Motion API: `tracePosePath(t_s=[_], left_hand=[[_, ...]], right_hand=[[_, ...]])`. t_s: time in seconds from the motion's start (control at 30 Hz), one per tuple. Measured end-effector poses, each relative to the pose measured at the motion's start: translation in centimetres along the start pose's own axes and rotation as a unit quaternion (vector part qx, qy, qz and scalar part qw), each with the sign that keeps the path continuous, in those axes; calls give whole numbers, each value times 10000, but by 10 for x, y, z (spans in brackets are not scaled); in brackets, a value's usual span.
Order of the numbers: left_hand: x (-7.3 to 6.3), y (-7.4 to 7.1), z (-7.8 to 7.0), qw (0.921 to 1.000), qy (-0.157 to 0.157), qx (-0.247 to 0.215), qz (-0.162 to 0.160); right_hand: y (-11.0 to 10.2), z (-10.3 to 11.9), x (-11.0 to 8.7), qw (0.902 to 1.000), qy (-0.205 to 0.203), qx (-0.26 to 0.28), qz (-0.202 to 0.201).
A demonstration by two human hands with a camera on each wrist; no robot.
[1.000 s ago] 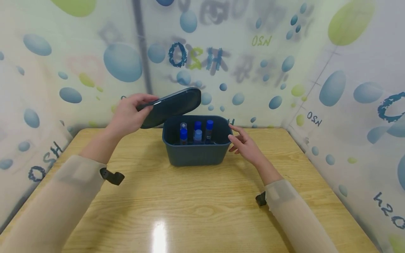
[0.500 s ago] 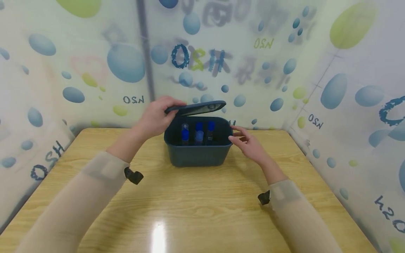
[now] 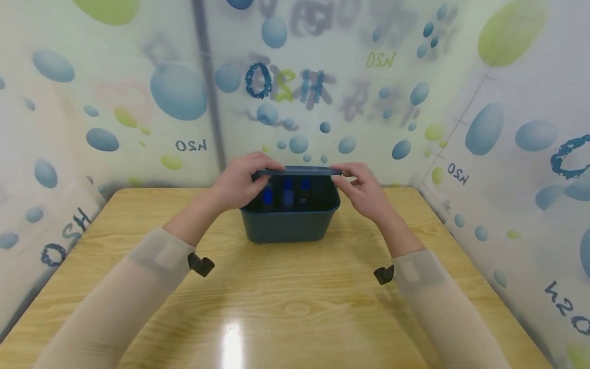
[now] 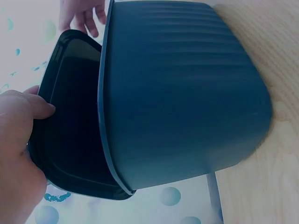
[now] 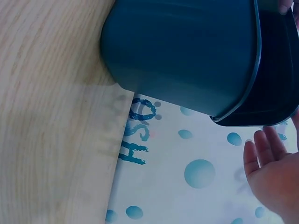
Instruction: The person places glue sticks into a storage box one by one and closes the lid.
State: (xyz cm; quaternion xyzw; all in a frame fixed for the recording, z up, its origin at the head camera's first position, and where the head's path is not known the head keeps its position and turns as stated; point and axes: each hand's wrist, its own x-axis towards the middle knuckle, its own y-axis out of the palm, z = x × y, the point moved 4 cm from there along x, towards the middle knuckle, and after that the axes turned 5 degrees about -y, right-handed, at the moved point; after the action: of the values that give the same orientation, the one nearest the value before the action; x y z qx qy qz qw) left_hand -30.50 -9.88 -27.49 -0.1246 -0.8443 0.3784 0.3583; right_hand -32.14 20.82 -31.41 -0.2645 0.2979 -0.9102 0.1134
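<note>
A dark blue plastic bin (image 3: pixel 290 225) stands at the back middle of the wooden table (image 3: pixel 295 287). Several blue-capped bottles (image 3: pixel 288 197) stand inside it. The matching lid (image 3: pixel 297 170) hovers flat just above the rim. My left hand (image 3: pixel 239 183) grips the lid's left end, thumb on its underside (image 4: pixel 39 108). My right hand (image 3: pixel 364 190) is at the lid's right end, fingertips reaching its edge. In the right wrist view its fingers (image 5: pixel 261 151) look straight and a little off the lid (image 5: pixel 278 79). The bin's ribbed wall (image 4: pixel 182 93) fills the left wrist view.
Printed curtain walls (image 3: pixel 138 102) with blue and green bubbles enclose the table on three sides, close behind the bin. The table's front part shows a glare spot (image 3: pixel 232 343). Both forearms wear pale sleeves (image 3: pixel 152 261).
My left hand has swung the lid from tilted up at the left down to level over the bin. My right hand rose from the bin's right rim to the lid's right end.
</note>
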Motion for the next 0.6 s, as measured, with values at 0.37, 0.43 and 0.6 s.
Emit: tracePosePath(t_s=[0.37, 0.43, 0.6], left_hand=[[-25, 1, 19, 9986, -498, -143, 130], [-33, 0, 24, 9976, -671, -127, 146], [-52, -1, 33, 9959, -868, 38, 245]], right_hand=[[4, -7, -15, 9984, 74, 500, 235], [6, -8, -17, 9983, 48, 490, 318], [10, -12, -24, 9980, -16, 251, 580]])
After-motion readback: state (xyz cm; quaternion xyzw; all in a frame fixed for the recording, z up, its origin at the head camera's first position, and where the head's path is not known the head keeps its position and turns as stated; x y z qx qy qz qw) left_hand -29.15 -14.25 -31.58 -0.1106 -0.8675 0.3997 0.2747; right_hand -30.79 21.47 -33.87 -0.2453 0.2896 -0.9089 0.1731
